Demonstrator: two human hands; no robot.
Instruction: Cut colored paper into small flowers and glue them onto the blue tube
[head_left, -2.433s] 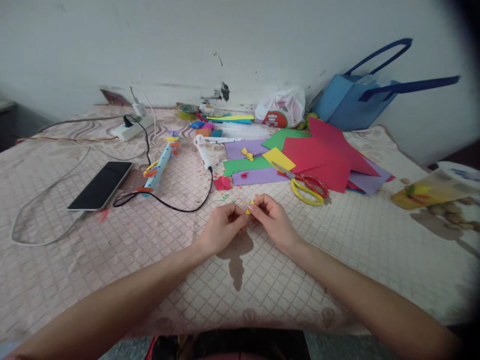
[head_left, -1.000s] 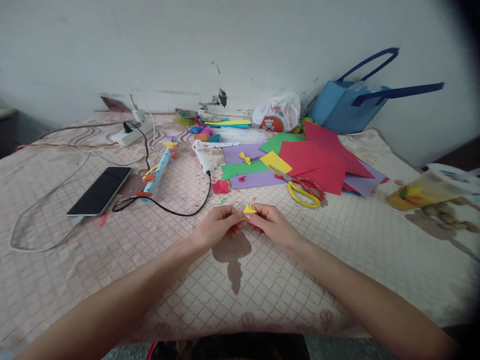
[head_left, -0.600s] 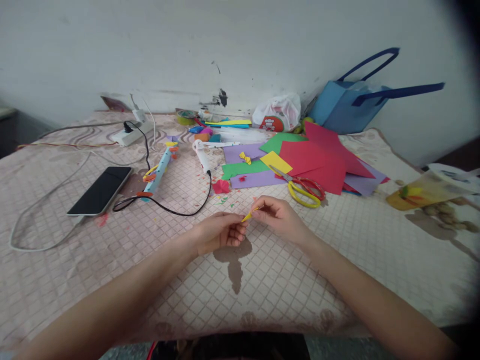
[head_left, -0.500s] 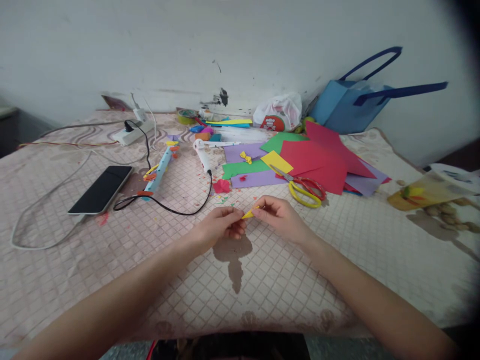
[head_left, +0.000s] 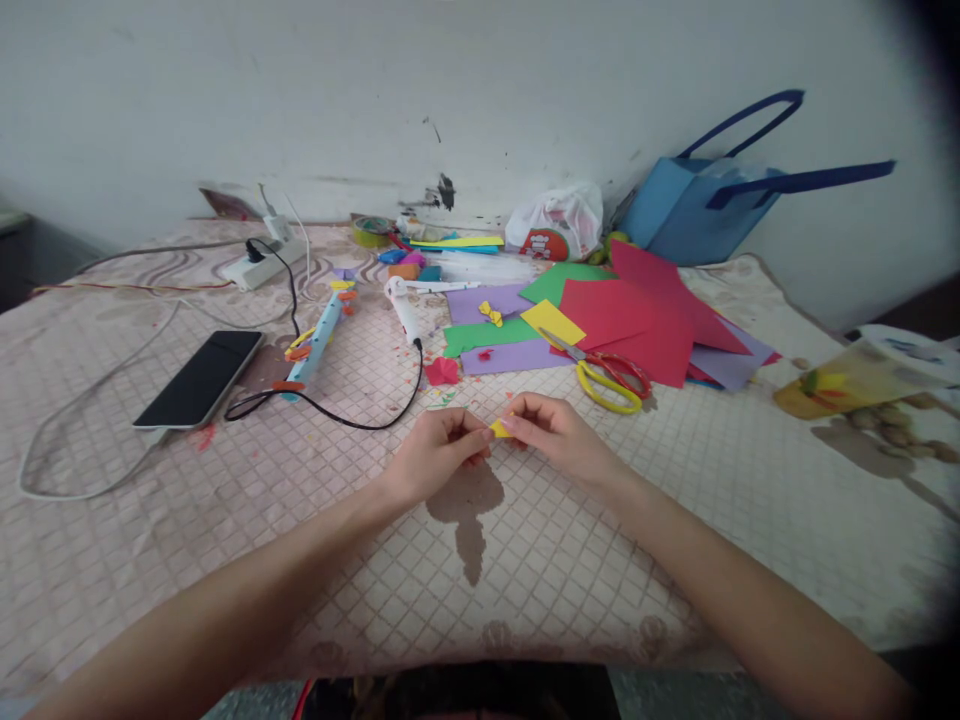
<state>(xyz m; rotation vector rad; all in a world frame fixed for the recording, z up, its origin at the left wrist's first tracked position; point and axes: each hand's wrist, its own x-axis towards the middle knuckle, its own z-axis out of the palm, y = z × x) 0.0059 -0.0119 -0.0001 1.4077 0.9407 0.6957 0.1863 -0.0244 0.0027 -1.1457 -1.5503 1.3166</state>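
Observation:
A small yellow paper piece [head_left: 502,429] is pinched between my two hands above the patterned tablecloth. My left hand [head_left: 442,447] grips its left end with thumb and fingers. On the other side, my right hand [head_left: 551,430] holds the right end, its fingers hiding part of the piece. Scissors [head_left: 600,372] with yellow and red handles lie beyond my right hand, their blades over a yellow paper sheet [head_left: 555,322]. Behind my left hand is a red paper flower [head_left: 442,371].
Red paper sheets [head_left: 630,325] lie at right centre, near a tilted plastic cup [head_left: 847,378]. At left are a phone [head_left: 202,380], a power strip [head_left: 262,265] and a decorated blue strip [head_left: 322,335]. A white glue gun [head_left: 405,310] trails a black cord.
The yellow piece has turned between my fingers and shows a shorter, wider shape. My left fingers have shifted, with the thumb now lower.

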